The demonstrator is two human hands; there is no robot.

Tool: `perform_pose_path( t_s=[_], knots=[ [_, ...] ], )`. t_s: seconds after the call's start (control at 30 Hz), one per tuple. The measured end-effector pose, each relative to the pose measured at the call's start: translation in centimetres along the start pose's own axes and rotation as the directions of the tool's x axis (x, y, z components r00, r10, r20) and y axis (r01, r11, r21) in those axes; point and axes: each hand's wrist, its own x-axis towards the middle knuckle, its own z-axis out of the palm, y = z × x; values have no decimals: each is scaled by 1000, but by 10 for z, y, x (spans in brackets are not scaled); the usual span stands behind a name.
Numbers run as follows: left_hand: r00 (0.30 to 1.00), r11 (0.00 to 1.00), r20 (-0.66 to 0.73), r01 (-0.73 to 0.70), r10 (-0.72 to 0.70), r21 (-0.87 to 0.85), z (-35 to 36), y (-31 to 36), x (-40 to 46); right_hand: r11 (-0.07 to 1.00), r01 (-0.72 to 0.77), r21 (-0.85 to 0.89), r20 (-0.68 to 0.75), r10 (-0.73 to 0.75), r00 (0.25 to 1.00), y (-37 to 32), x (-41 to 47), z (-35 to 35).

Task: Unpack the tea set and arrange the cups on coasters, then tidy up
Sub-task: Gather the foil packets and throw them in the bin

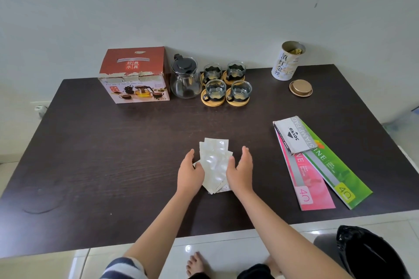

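Note:
Several clear plastic bags (215, 163) lie in a loose pile at the middle of the dark table (113, 154). My left hand (190, 173) touches the pile's left side and my right hand (241, 171) its right side, fingers fairly straight. At the back stand the red tea set box (133, 75), a glass teapot (186, 78) with a black lid, and several glass cups (215, 89) in black holders, each on a round wooden coaster (213, 102).
A white tea tin (286, 61) stands open at the back right with its gold lid (300, 88) beside it. A stamp pad box (292, 135) lies on pink and green folders (328, 174) at the right. A black bag (367, 253) sits on a chair below the table edge.

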Motion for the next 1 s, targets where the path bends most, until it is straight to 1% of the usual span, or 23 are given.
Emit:
perform_pose_path(
  t_s=[0.07, 0.1, 0.17, 0.2, 0.27, 0.3, 0.37, 0.43, 0.57, 0.63, 0.73, 0.83, 0.9, 1.0],
  knots=[
    [999, 999, -39, 22, -20, 42, -2, -1, 1, 994, -33, -102, -108, 22, 994, 6, -9, -3],
    [999, 998, -35, 35, -32, 61, -2, -1, 1, 986, -24, -167, -127, 3, 992, 9, -15, -4],
    [999, 996, 1, 46, -46, 75, 2, 1, -1, 961, 55, -271, -89, -82, 993, 14, -30, 1],
    [999, 997, 19, 44, -46, 66, 5, 2, -2, 953, 97, -287, -50, -116, 992, 16, -34, 5],
    [999, 999, 39, 36, -37, 25, 11, 5, -3, 962, 123, -245, 5, -125, 992, 17, -38, 10],
    [999, 1000, 39, 29, -29, 1, 13, 6, -4, 975, 103, -199, 11, -103, 995, 15, -36, 9],
    [999, 998, 26, 31, -30, -48, 15, 8, -4, 993, 24, -115, 2, -24, 1000, 9, -28, 6],
    [998, 996, 15, 55, -54, -72, 15, 8, -3, 994, -85, -71, 7, 86, 996, 1, -18, 2],
    [995, 996, 22, 94, -94, 3, 10, 7, 6, 974, -228, -8, 74, 228, 971, -11, -3, 4],
    [993, 993, 38, 110, -112, 33, 7, 5, 9, 965, -260, -33, 125, 262, 957, -12, 1, 4],
    [986, 988, 65, 150, -152, 37, 3, 2, 12, 962, -245, -119, 187, 264, 946, -13, 1, 6],
    [988, 987, 67, 135, -141, 92, 1, -5, 13, 966, -184, -183, 165, 215, 963, -13, -4, 9],
    [992, 987, 62, 105, -113, 125, 0, -8, 11, 978, -133, -161, 186, 163, 969, -14, -9, 8],
    [995, 995, 59, 69, -74, 77, -2, -9, 7, 990, -141, -28, 209, 144, 967, -14, -14, 4]
  ],
)
